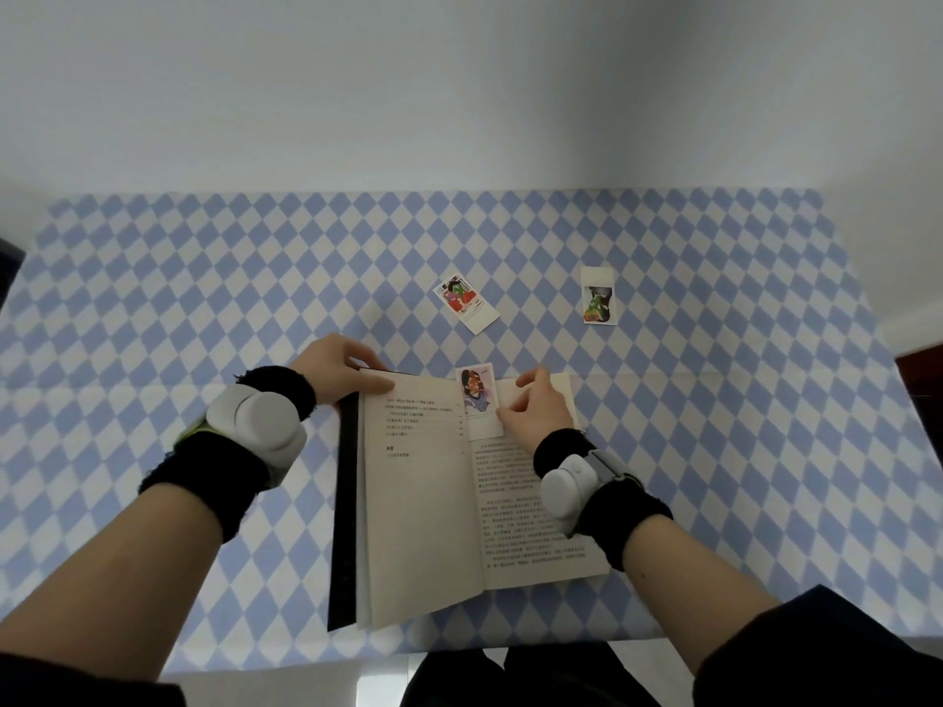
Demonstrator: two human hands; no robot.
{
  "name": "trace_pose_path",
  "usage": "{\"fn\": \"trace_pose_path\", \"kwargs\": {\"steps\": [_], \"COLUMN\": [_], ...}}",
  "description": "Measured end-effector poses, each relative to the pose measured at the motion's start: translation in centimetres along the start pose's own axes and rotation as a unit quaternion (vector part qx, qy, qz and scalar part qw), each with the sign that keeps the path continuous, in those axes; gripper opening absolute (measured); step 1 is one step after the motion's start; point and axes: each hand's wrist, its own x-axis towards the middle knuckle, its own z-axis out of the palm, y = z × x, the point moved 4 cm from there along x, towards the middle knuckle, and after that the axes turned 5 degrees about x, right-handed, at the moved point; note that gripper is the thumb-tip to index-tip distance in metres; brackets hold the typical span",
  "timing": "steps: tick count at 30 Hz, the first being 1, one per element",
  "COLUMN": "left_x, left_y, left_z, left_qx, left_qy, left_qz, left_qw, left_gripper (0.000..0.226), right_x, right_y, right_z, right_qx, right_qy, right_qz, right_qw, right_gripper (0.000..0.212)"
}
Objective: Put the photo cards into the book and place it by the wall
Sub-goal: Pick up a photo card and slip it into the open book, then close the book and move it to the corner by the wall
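Note:
An open book (423, 502) with a black cover lies on the table in front of me. My left hand (339, 367) grips its top left corner, thumb on the left page. A photo card (479, 403) showing a figure lies in the gutter at the top of the book. My right hand (541, 413) rests on the right page with its fingertips touching that card's right edge. Two more photo cards lie on the cloth beyond the book: one tilted (465, 303), one further right (599, 295).
The table carries a blue and white diamond-patterned cloth (204, 298). A white wall (459, 94) runs along the table's far edge. A dark object (10, 267) shows at the left edge and dark wood (923, 369) at the right.

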Motion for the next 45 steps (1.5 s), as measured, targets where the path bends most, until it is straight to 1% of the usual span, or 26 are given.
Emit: {"fn": "trace_pose_path", "kwargs": {"steps": [3,5,7,9,12,14,17,19,21,24,26,29,31,32,33,36,38,39,41,43,45], "left_x": [-0.5,-0.6,-0.7,-0.6,-0.2,0.3,0.9,1.2,1.2,1.1,0.9,1.1,1.0,0.9,0.9,0.8,0.8,0.9,1.0,1.1,0.7], "left_y": [1.8,3.1,4.5,5.6,6.4,6.5,6.2,5.7,5.2,5.1,5.2,4.4,3.5,3.1,3.0,3.0,3.2,3.2,3.4,3.6,4.1], "left_z": [0.4,1.3,2.5,4.0,6.0,6.9,8.0,8.9,9.4,9.7,9.9,10.4,10.6,10.7,10.9,11.7,12.1,12.3,12.5,12.6,12.5], "left_qx": [-0.036,-0.068,-0.111,-0.124,-0.122,-0.123,-0.101,-0.049,0.003,0.002,-0.017,-0.026,-0.031,-0.034,-0.039,-0.07,-0.079,-0.085,-0.104,-0.138,-0.159], "left_qy": [-0.038,-0.056,-0.079,-0.108,-0.128,-0.132,-0.154,-0.176,-0.191,-0.168,-0.133,-0.025,0.066,0.099,0.117,0.093,0.08,0.077,0.066,0.036,0.014], "left_qz": [0.009,0.01,0.018,0.03,0.021,0.008,-0.007,-0.015,-0.016,-0.005,0.009,0.029,0.008,-0.012,-0.032,-0.08,-0.096,-0.097,-0.107,-0.133,-0.154], "left_qw": [0.999,0.996,0.99,0.986,0.984,0.984,0.983,0.983,0.981,0.986,0.991,0.999,0.997,0.994,0.992,0.99,0.989,0.989,0.987,0.981,0.975], "left_gripper": [0.021,0.029,0.036,0.044,0.056,0.059,0.059,0.057,0.049,0.04,0.036,0.025,0.019,0.017,0.017,0.027,0.036,0.036,0.029,0.023,0.008], "right_x": [0.7,1.2,1.4,1.5,1.4,1.2,0.9,0.9,1.0,1.1,0.9,0.4,0.4,0.3,0.3,0.4,0.4,0.4,0.4,0.2,-0.1], "right_y": [1.0,1.6,2.4,3.1,3.6,3.6,3.8,4.0,4.4,4.8,4.8,4.5,4.5,4.5,4.4,3.9,3.8,4.0,4.5,4.9,5.1], "right_z": [-1.0,-2.1,-3.1,-4.0,-5.1,-5.5,-6.0,-6.4,-6.6,-6.7,-6.8,-6.7,-6.4,-6.2,-6.2,-6.1,-6.1,-6.1,-6.0,-6.0,-5.9], "right_qx": [0.042,0.068,0.118,0.161,0.194,0.211,0.22,0.218,0.208,0.203,0.163,0.072,0.036,0.022,0.011,-0.017,-0.026,-0.022,-0.005,0.01,0.017], "right_qy": [-0.001,0.006,0.009,0.01,-0.001,-0.008,-0.01,-0.004,0.007,0.023,0.022,0.001,-0.002,0.004,0.011,0.028,0.036,0.04,0.051,0.066,0.087], "right_qz": [0.047,0.073,0.104,0.127,0.132,0.128,0.125,0.126,0.129,0.126,0.111,0.095,0.1,0.105,0.109,0.128,0.138,0.142,0.152,0.158,0.159], "right_qw": [0.998,0.995,0.988,0.979,0.972,0.969,0.967,0.968,0.969,0.971,0.98,0.993,0.994,0.994,0.994,0.991,0.989,0.989,0.987,0.985,0.983], "right_gripper": [0.022,0.015,0.015,0.019,0.014,0.01,0.008,0.006,0.016,0.032,0.04,0.058,0.062,0.063,0.063,0.063,0.063,0.062,0.061,0.06,0.054]}}
